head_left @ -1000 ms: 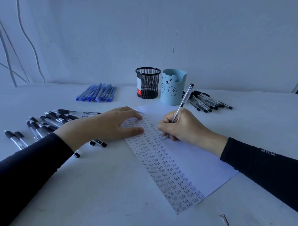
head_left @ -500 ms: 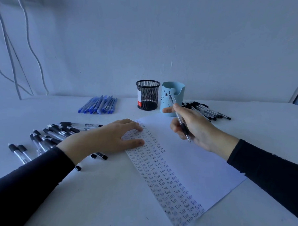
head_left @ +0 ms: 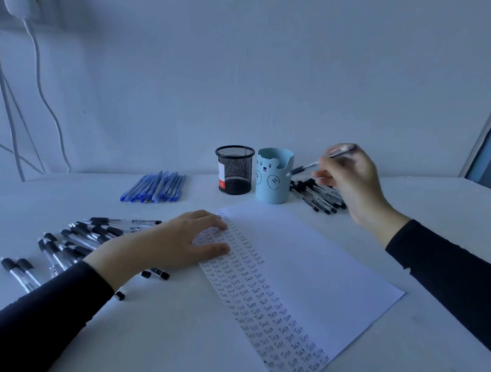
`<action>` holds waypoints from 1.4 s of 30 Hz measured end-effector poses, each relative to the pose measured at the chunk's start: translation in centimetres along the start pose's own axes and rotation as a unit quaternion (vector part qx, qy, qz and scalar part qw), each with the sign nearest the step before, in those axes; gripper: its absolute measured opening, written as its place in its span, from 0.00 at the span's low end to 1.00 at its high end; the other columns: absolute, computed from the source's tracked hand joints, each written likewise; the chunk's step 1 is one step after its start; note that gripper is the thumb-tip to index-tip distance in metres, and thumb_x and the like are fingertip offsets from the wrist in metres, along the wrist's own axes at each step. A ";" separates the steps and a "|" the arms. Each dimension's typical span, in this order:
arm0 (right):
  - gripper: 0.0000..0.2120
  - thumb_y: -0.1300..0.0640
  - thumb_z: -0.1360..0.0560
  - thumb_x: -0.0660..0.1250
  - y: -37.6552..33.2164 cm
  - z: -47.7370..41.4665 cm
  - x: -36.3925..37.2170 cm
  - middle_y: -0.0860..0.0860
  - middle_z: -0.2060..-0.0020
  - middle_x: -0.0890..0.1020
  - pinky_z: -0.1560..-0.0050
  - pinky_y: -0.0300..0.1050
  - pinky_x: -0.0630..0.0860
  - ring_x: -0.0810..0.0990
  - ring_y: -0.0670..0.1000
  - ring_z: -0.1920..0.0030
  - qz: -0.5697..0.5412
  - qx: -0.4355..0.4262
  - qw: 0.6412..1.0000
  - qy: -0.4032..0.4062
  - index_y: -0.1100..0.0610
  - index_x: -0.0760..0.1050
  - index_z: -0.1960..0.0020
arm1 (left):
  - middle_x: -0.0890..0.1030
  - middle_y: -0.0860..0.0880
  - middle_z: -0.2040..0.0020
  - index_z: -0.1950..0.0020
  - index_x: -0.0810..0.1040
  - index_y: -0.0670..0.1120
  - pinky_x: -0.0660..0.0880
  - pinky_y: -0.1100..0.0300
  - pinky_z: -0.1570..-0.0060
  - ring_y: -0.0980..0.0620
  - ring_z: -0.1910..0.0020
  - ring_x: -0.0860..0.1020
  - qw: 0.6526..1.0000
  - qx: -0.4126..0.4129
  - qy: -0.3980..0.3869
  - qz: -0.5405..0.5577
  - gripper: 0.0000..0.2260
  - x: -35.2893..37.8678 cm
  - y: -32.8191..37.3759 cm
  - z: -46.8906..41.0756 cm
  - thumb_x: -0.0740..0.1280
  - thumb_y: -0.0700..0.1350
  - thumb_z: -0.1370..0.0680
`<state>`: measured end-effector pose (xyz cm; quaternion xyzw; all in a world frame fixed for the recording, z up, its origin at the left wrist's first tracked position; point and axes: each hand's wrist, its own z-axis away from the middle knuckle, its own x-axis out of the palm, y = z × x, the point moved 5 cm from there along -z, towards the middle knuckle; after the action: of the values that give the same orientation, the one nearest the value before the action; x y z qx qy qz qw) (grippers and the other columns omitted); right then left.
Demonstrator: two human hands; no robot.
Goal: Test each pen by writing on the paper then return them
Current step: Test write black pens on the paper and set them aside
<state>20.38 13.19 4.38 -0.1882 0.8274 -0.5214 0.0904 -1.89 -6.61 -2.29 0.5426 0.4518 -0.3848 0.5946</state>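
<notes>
A white sheet of paper point(head_left: 312, 267) lies on the table, its left strip filled with rows of the word "Test". My left hand point(head_left: 173, 245) presses flat on the sheet's upper left corner. My right hand point(head_left: 351, 178) is raised above a pile of black pens point(head_left: 318, 196) at the back right and pinches one black pen point(head_left: 308, 166), held roughly level with its tip toward the blue bear cup point(head_left: 273, 176).
A black mesh cup point(head_left: 235, 169) stands left of the bear cup. Several blue pens point(head_left: 154, 187) lie at the back. Several black pens point(head_left: 80, 240) are spread at the left under my left forearm. Cables hang on the wall at the far left.
My right hand stopped writing, lifted the pen off the paper and carried it up and right to above the black pen pile. My left hand stayed on the paper.
</notes>
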 end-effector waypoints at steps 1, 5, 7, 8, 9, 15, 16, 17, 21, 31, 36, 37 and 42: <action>0.05 0.63 0.23 0.68 0.2 -0.4 -1.2 0.53 0.62 0.80 0.58 0.44 0.80 0.82 0.51 0.63 0.053 -0.022 0.998 0.024 0.55 0.74 0.54 | 0.65 0.61 0.28 0.30 0.67 0.63 0.63 0.59 0.31 0.61 0.32 0.66 1.000 0.000 0.001 -0.001 0.31 0.0 -0.1 0.0 0.56 0.74 0.30; 0.01 0.57 0.25 0.69 2.6 -1.0 -3.1 0.49 0.58 0.83 0.61 0.29 0.71 0.79 0.45 0.59 0.246 -0.026 0.969 0.019 0.52 0.78 0.54 | 0.65 0.63 0.29 0.31 0.67 0.64 0.63 0.60 0.32 0.62 0.33 0.66 1.000 0.006 0.003 0.001 0.32 0.1 -0.4 -0.1 0.55 0.76 0.32; 0.02 0.57 0.25 0.69 3.9 -1.2 -3.3 0.46 0.56 0.83 0.64 0.23 0.68 0.79 0.40 0.56 0.291 -0.032 0.956 0.013 0.54 0.80 0.53 | 0.65 0.63 0.29 0.31 0.67 0.65 0.63 0.60 0.32 0.62 0.34 0.66 1.000 0.011 0.004 0.003 0.33 0.1 -0.6 -0.2 0.55 0.77 0.32; 0.02 0.57 0.24 0.69 4.4 -1.2 -3.2 0.46 0.55 0.83 0.64 0.24 0.69 0.78 0.39 0.59 0.315 -0.041 0.948 0.010 0.55 0.80 0.53 | 0.65 0.63 0.29 0.31 0.67 0.65 0.63 0.60 0.31 0.63 0.34 0.66 1.000 0.012 0.005 0.003 0.33 0.1 -0.6 -0.2 0.55 0.77 0.33; 0.02 0.57 0.24 0.69 4.7 -1.3 -3.3 0.47 0.54 0.83 0.64 0.29 0.71 0.78 0.39 0.62 0.336 -0.050 0.941 0.011 0.55 0.79 0.53 | 0.65 0.63 0.30 0.31 0.67 0.65 0.63 0.60 0.31 0.63 0.34 0.66 1.000 0.015 0.007 0.003 0.33 0.1 -0.6 -0.2 0.55 0.77 0.33; 0.10 0.52 0.26 0.71 4.7 -1.2 -3.0 0.43 0.69 0.77 0.58 0.47 0.70 0.78 0.55 0.61 0.461 -0.117 0.879 0.037 0.57 0.77 0.62 | 0.66 0.63 0.31 0.33 0.69 0.64 0.63 0.61 0.32 0.64 0.34 0.67 0.999 0.036 0.028 0.012 0.33 -0.1 -0.6 -0.3 0.54 0.78 0.33; 0.12 0.52 0.25 0.71 4.6 -1.2 -3.1 0.44 0.69 0.77 0.56 0.48 0.69 0.78 0.57 0.60 0.462 -0.124 0.877 0.046 0.57 0.76 0.63 | 0.67 0.63 0.31 0.33 0.70 0.63 0.63 0.62 0.32 0.64 0.35 0.67 0.999 0.040 0.034 0.014 0.33 -0.2 -0.5 -0.3 0.54 0.77 0.33; 0.13 0.51 0.25 0.71 4.5 -1.3 -3.3 0.46 0.67 0.78 0.55 0.49 0.68 0.77 0.57 0.58 0.463 -0.129 0.875 0.054 0.58 0.75 0.64 | 0.68 0.63 0.31 0.33 0.71 0.62 0.63 0.63 0.34 0.64 0.35 0.67 0.998 0.040 0.040 0.016 0.34 -0.5 -0.5 -0.2 0.54 0.77 0.33; 0.14 0.47 0.25 0.71 5.6 -1.7 -3.7 0.50 0.57 0.80 0.53 0.49 0.65 0.75 0.59 0.50 0.511 -0.099 0.853 0.034 0.56 0.78 0.64 | 0.70 0.64 0.37 0.35 0.73 0.61 0.65 0.65 0.40 0.62 0.39 0.70 0.998 0.021 0.061 0.003 0.34 -2.1 -1.2 0.3 0.52 0.76 0.33; 0.08 0.54 0.24 0.69 4.3 -0.2 -0.1 0.51 0.56 0.82 0.50 0.52 0.71 0.76 0.58 0.53 0.463 -0.179 0.868 -0.018 0.57 0.82 0.59 | 0.84 0.58 0.58 0.55 0.82 0.60 0.73 0.64 0.49 0.62 0.56 0.80 0.986 -0.099 0.133 0.005 0.06 -6.5 -7.0 2.0 0.75 0.49 0.28; 0.10 0.51 0.27 0.67 3.3 2.7 4.1 0.47 0.58 0.83 0.50 0.49 0.72 0.76 0.54 0.56 0.415 -0.250 0.868 -0.111 0.56 0.81 0.62 | 0.82 0.57 0.56 0.52 0.85 0.53 0.71 0.65 0.49 0.56 0.52 0.80 0.983 -0.127 0.118 -0.066 0.05 -6.5 -8.3 1.8 0.71 0.44 0.24; 0.12 0.48 0.27 0.65 3.3 3.3 4.6 0.46 0.59 0.82 0.50 0.48 0.71 0.76 0.53 0.56 0.414 -0.261 0.863 -0.128 0.55 0.81 0.62 | 0.82 0.56 0.56 0.51 0.85 0.52 0.71 0.64 0.49 0.56 0.53 0.79 0.982 -0.132 0.116 -0.073 0.05 -6.4 -8.4 1.8 0.70 0.44 0.23; 0.17 0.43 0.27 0.61 3.6 4.2 5.4 0.43 0.59 0.80 0.49 0.49 0.71 0.75 0.51 0.55 0.411 -0.269 0.856 -0.163 0.53 0.79 0.63 | 0.81 0.54 0.55 0.53 0.84 0.50 0.72 0.61 0.49 0.53 0.53 0.78 0.982 -0.122 0.107 -0.098 0.05 -6.0 -8.2 1.6 0.69 0.43 0.22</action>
<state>16.12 8.90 -0.48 0.0704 0.9107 -0.1561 0.3759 -11.30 -9.38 1.03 0.4574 0.6071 -0.3226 0.5641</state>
